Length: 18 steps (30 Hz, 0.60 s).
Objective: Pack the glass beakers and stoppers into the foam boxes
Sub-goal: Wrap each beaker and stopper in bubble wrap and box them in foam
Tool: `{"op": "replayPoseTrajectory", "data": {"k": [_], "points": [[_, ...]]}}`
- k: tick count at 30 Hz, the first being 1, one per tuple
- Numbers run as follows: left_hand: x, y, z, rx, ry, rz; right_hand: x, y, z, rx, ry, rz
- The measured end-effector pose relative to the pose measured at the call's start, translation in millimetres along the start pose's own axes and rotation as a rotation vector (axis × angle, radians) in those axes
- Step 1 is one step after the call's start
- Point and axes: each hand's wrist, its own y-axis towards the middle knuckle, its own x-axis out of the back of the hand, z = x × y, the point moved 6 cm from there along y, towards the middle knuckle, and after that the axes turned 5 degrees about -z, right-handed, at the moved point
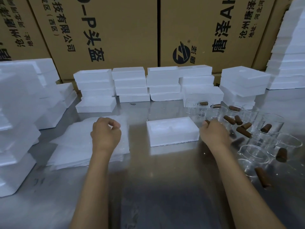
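Reaching for stoppers, open foam box waiting centre.
Right hand fingers curled on 1 stopper; box just left. Left hand curled, empty.

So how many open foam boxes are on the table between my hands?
1: the open foam box between the left hand and the right hand, which grips a stopper. None seems hidden there.

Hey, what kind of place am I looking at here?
Probably a packing station in a warehouse: stacked foam boxes, printed shipping cartons behind, and glass beakers on a steel table.
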Motion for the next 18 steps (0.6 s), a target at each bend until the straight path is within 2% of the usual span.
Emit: {"op": "replayPoseTrajectory", "data": {"k": [3, 5, 10, 13, 15, 18], "points": [[-3, -3, -10, 0.006, -0.149, 0.03, 13, -14, 24, 0.106, 0.222, -0.046], [-6, -7, -19, -0.023, -0.234, 0.065, 19, -28, 41, 0.177, 0.425, -0.02], [-21, -21, -37, -0.022, -0.393, 0.227, 13, -69, 76, 0.292, 0.852, 0.215], [-27, -26, -39, 0.04, -0.46, 0.268, 6, -80, 81, 0.392, 0.788, 0.283], [-26, -27, -39, 0.078, -0.524, 0.25, 4, -84, 80, 0.521, 0.612, 0.276], [-20, -28, -42, 0.091, -0.58, 0.215, 3, -88, 77, 0.648, 0.282, 0.166]]}}
